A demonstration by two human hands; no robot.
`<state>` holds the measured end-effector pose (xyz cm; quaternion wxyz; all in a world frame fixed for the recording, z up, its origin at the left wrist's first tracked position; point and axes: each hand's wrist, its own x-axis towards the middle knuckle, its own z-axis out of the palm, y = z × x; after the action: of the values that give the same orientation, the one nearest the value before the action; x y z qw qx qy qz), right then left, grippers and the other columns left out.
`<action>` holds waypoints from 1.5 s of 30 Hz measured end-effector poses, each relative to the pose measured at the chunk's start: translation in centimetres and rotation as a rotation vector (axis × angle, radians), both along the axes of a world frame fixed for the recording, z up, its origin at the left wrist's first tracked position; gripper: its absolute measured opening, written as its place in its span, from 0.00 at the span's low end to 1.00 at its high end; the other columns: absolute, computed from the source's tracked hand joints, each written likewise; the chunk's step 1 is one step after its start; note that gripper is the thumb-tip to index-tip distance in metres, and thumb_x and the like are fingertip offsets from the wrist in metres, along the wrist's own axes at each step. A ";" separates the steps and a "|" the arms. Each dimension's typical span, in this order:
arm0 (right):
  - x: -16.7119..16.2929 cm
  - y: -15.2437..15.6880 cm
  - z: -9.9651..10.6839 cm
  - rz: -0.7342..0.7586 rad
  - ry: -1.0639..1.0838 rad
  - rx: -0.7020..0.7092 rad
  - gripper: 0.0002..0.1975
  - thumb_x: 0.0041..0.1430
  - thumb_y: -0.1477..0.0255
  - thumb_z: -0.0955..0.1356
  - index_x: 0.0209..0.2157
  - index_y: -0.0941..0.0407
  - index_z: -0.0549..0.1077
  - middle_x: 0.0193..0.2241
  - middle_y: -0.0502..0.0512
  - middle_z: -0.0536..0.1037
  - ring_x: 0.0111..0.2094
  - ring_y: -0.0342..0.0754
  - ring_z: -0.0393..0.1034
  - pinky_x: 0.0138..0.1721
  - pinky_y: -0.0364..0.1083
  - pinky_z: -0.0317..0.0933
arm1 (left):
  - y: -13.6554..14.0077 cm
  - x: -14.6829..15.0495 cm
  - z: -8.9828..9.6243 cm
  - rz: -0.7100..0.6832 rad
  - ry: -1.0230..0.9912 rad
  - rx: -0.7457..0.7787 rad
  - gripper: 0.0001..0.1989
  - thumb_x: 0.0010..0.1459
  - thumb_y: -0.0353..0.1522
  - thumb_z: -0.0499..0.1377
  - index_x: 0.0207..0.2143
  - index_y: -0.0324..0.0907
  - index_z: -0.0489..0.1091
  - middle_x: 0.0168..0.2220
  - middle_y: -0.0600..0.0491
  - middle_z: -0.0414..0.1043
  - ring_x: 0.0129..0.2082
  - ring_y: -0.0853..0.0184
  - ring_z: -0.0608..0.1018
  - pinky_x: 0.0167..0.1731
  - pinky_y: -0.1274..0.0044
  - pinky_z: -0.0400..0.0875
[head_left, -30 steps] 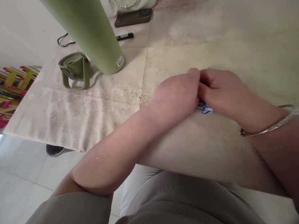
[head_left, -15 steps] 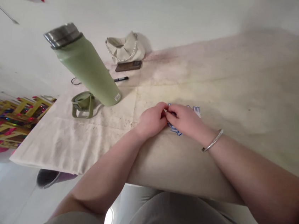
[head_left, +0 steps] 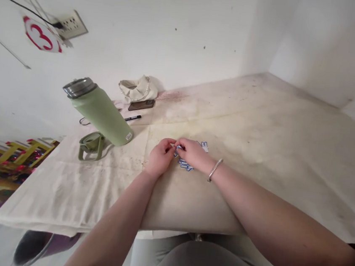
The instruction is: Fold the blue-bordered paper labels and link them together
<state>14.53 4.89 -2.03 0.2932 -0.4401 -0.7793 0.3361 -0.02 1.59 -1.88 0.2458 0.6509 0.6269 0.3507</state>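
My left hand (head_left: 159,158) and my right hand (head_left: 192,153) meet above the cloth-covered table (head_left: 248,127), fingertips touching. Both are closed in a pinch, thumb against fingers. What sits between the fingertips is too small and covered to name; a bit of blue and white shows by the right fingers. Below and beside my right hand lie several flat white pieces with blue outlines (head_left: 185,164), partly hidden by it. A similar blue-edged piece (head_left: 204,145) shows past the back of that hand. A silver bangle (head_left: 214,170) circles my right wrist.
To the left stand a green bottle (head_left: 105,115) with a steel neck and its green lid (head_left: 91,144). Behind are a black pen (head_left: 133,118), a phone (head_left: 141,105) and a cream bag (head_left: 140,90). A purple bin (head_left: 59,243) is below the table's left edge.
The view has tilted up and shifted, so more wall shows and the hands appear further left. Both hands stay together in a pinch; more of the blue-edged pieces shows under my right hand.
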 end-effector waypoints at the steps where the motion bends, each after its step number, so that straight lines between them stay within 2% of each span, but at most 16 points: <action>1: 0.0 0.1 -0.2 0.000 0.026 -0.003 0.09 0.55 0.74 0.62 0.35 0.56 0.72 0.28 0.53 0.74 0.28 0.44 0.64 0.30 0.42 0.52 | 0.0 0.1 -0.1 0.032 -0.033 0.000 0.12 0.56 0.31 0.52 0.43 0.44 0.67 0.28 0.56 0.70 0.30 0.70 0.72 0.31 0.79 0.65; 5: -0.2 0.7 -0.9 -0.027 0.138 -0.021 0.08 0.54 0.74 0.62 0.35 0.57 0.72 0.28 0.52 0.74 0.28 0.43 0.65 0.30 0.42 0.54 | 0.6 0.8 -0.2 0.133 -0.159 -0.023 0.13 0.58 0.33 0.50 0.45 0.40 0.64 0.28 0.55 0.69 0.24 0.72 0.70 0.24 0.80 0.65; 8: -0.4 1.1 -1.1 -0.080 0.218 -0.052 0.07 0.53 0.74 0.63 0.33 0.57 0.71 0.26 0.51 0.73 0.27 0.42 0.65 0.30 0.41 0.56 | 1.4 1.5 0.0 0.166 -0.211 -0.040 0.16 0.61 0.39 0.47 0.43 0.38 0.64 0.30 0.53 0.69 0.23 0.73 0.69 0.23 0.81 0.64; 12: -0.3 1.8 -1.0 -0.173 0.307 -0.110 0.06 0.54 0.73 0.63 0.32 0.58 0.71 0.24 0.50 0.73 0.25 0.42 0.66 0.28 0.41 0.58 | 2.1 2.3 0.2 0.118 -0.186 -0.060 0.16 0.60 0.43 0.48 0.38 0.40 0.66 0.27 0.54 0.69 0.21 0.73 0.68 0.22 0.81 0.62; 16: 0.1 2.2 -0.9 -0.269 0.356 -0.142 0.07 0.53 0.73 0.63 0.31 0.58 0.71 0.26 0.51 0.73 0.27 0.43 0.67 0.30 0.42 0.59 | 1.9 2.6 0.2 0.059 -0.068 -0.030 0.11 0.58 0.39 0.52 0.28 0.42 0.66 0.23 0.55 0.68 0.23 0.71 0.68 0.24 0.79 0.57; 20: 0.1 2.4 -1.0 -0.321 0.354 -0.157 0.07 0.53 0.71 0.62 0.30 0.58 0.71 0.27 0.52 0.74 0.29 0.45 0.67 0.32 0.44 0.59 | 1.6 2.6 0.0 0.008 -0.005 -0.002 0.07 0.57 0.35 0.54 0.28 0.43 0.67 0.24 0.56 0.68 0.26 0.70 0.68 0.26 0.79 0.55; 26: -0.4 2.2 -1.3 -0.273 0.318 -0.160 0.08 0.51 0.70 0.62 0.30 0.57 0.70 0.28 0.52 0.74 0.32 0.47 0.67 0.35 0.45 0.59 | 1.8 1.9 -0.2 -0.024 -0.064 -0.028 0.16 0.61 0.42 0.48 0.27 0.42 0.64 0.23 0.57 0.67 0.25 0.72 0.69 0.24 0.80 0.56; 34: -0.8 2.2 -1.5 -0.260 0.311 -0.160 0.09 0.52 0.67 0.61 0.29 0.56 0.70 0.27 0.52 0.74 0.32 0.47 0.67 0.36 0.47 0.58 | 1.9 1.3 -0.5 -0.057 -0.107 -0.061 0.11 0.59 0.37 0.51 0.26 0.41 0.63 0.23 0.57 0.65 0.25 0.73 0.67 0.24 0.81 0.57; 41: -0.8 1.8 -1.4 -0.251 0.334 -0.163 0.09 0.52 0.69 0.61 0.31 0.56 0.70 0.28 0.51 0.74 0.32 0.46 0.68 0.36 0.46 0.59 | 1.8 1.1 -0.2 -0.075 -0.150 -0.078 0.14 0.59 0.41 0.50 0.27 0.42 0.63 0.22 0.57 0.64 0.24 0.72 0.67 0.24 0.81 0.57; 45: -0.9 1.5 -1.3 -0.256 0.334 -0.152 0.08 0.53 0.69 0.61 0.31 0.56 0.70 0.29 0.51 0.74 0.33 0.46 0.68 0.37 0.45 0.59 | 1.7 1.0 -0.2 -0.073 -0.164 -0.082 0.12 0.59 0.38 0.51 0.26 0.41 0.62 0.22 0.57 0.63 0.24 0.73 0.66 0.25 0.81 0.58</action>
<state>13.65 6.35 -3.30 0.4244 -0.4945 -0.6302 0.4221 0.94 3.34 -2.06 0.3354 0.6318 0.5943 0.3677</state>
